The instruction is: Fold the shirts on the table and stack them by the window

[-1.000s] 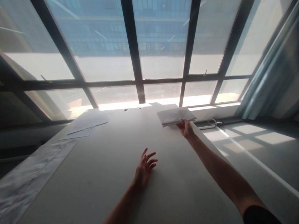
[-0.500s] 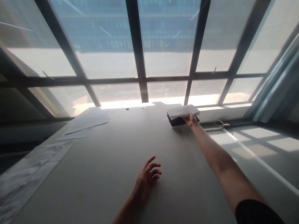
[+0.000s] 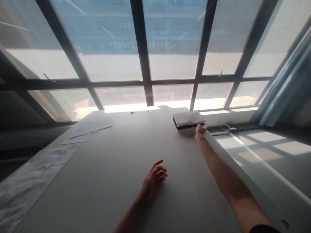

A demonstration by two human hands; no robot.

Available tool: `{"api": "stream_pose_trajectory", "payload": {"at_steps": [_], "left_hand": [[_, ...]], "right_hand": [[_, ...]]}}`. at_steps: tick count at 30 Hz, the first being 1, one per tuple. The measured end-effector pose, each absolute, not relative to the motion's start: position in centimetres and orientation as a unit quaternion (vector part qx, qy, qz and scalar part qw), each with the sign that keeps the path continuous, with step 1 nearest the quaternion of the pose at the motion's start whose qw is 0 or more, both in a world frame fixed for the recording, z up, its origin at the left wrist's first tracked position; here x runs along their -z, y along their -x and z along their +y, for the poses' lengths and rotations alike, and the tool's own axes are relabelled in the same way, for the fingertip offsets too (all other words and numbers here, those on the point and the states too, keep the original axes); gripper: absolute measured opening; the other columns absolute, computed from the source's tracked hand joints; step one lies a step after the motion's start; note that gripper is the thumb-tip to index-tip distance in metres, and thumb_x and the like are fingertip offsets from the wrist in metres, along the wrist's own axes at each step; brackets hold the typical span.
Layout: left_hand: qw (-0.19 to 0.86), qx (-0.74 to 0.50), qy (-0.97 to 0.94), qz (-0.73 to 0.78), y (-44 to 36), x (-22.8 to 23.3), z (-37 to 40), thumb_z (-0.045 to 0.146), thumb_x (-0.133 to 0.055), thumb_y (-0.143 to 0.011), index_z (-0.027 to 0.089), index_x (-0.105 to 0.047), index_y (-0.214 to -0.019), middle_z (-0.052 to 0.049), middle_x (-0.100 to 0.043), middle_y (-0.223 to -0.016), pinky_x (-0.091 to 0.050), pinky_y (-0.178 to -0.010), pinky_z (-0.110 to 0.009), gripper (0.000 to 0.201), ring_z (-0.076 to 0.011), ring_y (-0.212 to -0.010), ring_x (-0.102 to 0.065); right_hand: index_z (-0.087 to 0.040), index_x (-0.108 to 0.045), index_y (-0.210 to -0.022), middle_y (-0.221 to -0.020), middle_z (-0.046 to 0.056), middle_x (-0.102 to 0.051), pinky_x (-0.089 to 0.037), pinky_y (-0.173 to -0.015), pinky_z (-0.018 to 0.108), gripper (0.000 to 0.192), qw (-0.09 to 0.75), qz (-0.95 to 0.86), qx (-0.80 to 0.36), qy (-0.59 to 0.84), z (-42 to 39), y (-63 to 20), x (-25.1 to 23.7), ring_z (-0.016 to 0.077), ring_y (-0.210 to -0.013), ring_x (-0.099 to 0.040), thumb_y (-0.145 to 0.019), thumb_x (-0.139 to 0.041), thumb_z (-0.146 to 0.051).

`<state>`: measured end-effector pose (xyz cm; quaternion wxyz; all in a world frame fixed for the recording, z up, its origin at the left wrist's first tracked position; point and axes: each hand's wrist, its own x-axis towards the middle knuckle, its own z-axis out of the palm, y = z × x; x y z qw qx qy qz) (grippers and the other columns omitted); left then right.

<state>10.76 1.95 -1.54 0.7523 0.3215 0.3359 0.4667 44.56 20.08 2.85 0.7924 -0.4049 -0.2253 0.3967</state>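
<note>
At the far right of the white table lies a small stack (image 3: 189, 119) of flat pieces, white on top, black below it and white again underneath. I cannot tell whether they are folded cloth or books. My right hand (image 3: 200, 130) reaches out to the stack's near right corner, its fingers closed there and partly hidden. Over the middle of the table my left hand (image 3: 154, 179) holds nothing. Its fingers are apart and slightly curled, well away from the stack.
Loose white sheets (image 3: 93, 125) lie at the table's far left, and a wrinkled white sheet (image 3: 31, 176) covers its near left edge. A cable (image 3: 224, 128) lies beyond the right edge of the table (image 3: 116, 181). Windows rise behind, with a curtain (image 3: 279, 77) at right.
The top white piece, tilted up over the black one before, now rests flat on the stack. My right hand has moved down to the near right corner. My left hand has barely moved.
</note>
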Motion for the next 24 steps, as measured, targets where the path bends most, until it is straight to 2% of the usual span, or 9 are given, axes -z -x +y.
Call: {"api": "stream_pose_trajectory", "payload": {"at_steps": [3,4,7,11,14,16,19,22,24], "left_hand": [[0.735,-0.484,-0.326,0.345,-10.9,1.4,2.0,0.049,-0.082,-0.076,0.016,-0.067,-0.121,-0.005,-0.07,-0.086,-0.048,-0.067,-0.027,0.057,-0.0168,-0.073,-0.065],[0.724,-0.496,-0.328,0.35,-11.0,1.4,2.0,0.048,-0.082,-0.075,0.016,-0.068,-0.118,-0.005,-0.07,-0.086,-0.048,-0.068,-0.027,0.055,-0.0168,-0.073,-0.065],[0.676,-0.533,-0.347,0.372,-11.2,1.7,2.1,0.044,-0.081,-0.073,0.016,-0.07,-0.108,-0.005,-0.07,-0.087,-0.048,-0.07,-0.028,0.046,-0.0174,-0.076,-0.066],[0.58,-0.564,-0.415,0.416,-11.1,2.2,2.1,0.037,-0.07,-0.077,0.017,-0.07,-0.098,-0.006,-0.07,-0.087,-0.049,-0.072,-0.03,0.03,-0.0194,-0.078,-0.066],[0.509,-0.557,-0.48,0.447,-10.7,2.1,2.1,0.031,-0.063,-0.077,0.018,-0.069,-0.092,-0.007,-0.07,-0.085,-0.049,-0.075,-0.033,0.02,-0.022,-0.08,-0.065],[0.486,-0.545,-0.507,0.458,-10.5,2.1,2.0,0.028,-0.06,-0.077,0.02,-0.067,-0.089,-0.008,-0.071,-0.085,-0.048,-0.076,-0.034,0.016,-0.0227,-0.081,-0.064],[0.468,-0.533,-0.53,0.464,-10.4,2.3,1.7,0.025,-0.058,-0.079,0.02,-0.067,-0.088,-0.009,-0.071,-0.085,-0.048,-0.077,-0.034,0.013,-0.0228,-0.081,-0.064],[0.445,-0.511,-0.568,0.466,-10.0,3.1,1.6,0.021,-0.056,-0.082,0.018,-0.07,-0.091,-0.013,-0.073,-0.086,-0.048,-0.079,-0.036,0.016,-0.0234,-0.081,-0.066],[0.425,-0.483,-0.605,0.469,-8.8,3.6,1.9,0.018,-0.056,-0.084,0.016,-0.073,-0.095,-0.015,-0.075,-0.089,-0.049,-0.081,-0.037,0.02,-0.0237,-0.082,-0.067]], "right_hand": [[-0.014,-0.054,-0.133,-0.147,0.014,-0.051,-0.029,-0.123,0.042,0.057,0.783,-0.224,-0.316,0.487,16.9,-39.8,-0.7,0.0274,-0.148,-0.033,-0.076,-0.051,-0.01],[-0.012,-0.057,-0.131,-0.149,0.016,-0.05,-0.024,-0.125,0.043,0.057,0.767,-0.246,-0.294,0.515,15.8,-37.8,0.2,0.0283,-0.148,-0.032,-0.074,-0.052,-0.01],[-0.013,-0.06,-0.135,-0.146,0.017,-0.054,-0.027,-0.123,0.044,0.054,0.551,-0.457,-0.19,0.672,12.4,-32.0,2.7,0.0287,-0.143,-0.042,-0.082,-0.047,-0.017],[-0.009,-0.058,-0.143,-0.158,0.02,-0.044,-0.021,-0.125,0.043,0.055,0.361,-0.608,-0.156,0.69,8.6,-26.5,4.4,0.0309,-0.15,-0.033,-0.09,-0.048,-0.02],[-0.012,-0.056,-0.147,-0.162,0.019,-0.04,-0.012,-0.126,0.046,0.055,0.267,-0.675,-0.146,0.672,6.5,-24.3,4.4,0.0309,-0.153,-0.027,-0.094,-0.05,-0.024],[-0.014,-0.054,-0.149,-0.163,0.017,-0.038,-0.01,-0.126,0.047,0.054,0.241,-0.7,-0.137,0.658,5.5,-23.6,4.3,0.0294,-0.154,-0.026,-0.096,-0.05,-0.025],[-0.016,-0.054,-0.148,-0.163,0.017,-0.039,-0.01,-0.125,0.048,0.054,0.249,-0.695,-0.132,0.661,4.5,-23.4,4.5,0.0289,-0.154,-0.027,-0.096,-0.05,-0.026],[-0.017,-0.056,-0.146,-0.161,0.016,-0.042,-0.01,-0.125,0.05,0.054,0.29,-0.683,-0.134,0.657,4.1,-23.8,5.3,0.0289,-0.153,-0.028,-0.094,-0.052,-0.028],[-0.017,-0.055,-0.148,-0.161,0.016,-0.042,-0.013,-0.125,0.05,0.055,0.26,-0.694,-0.111,0.663,4.1,-24.2,6.0,0.0286,-0.153,-0.029,-0.095,-0.048,-0.03]]}}
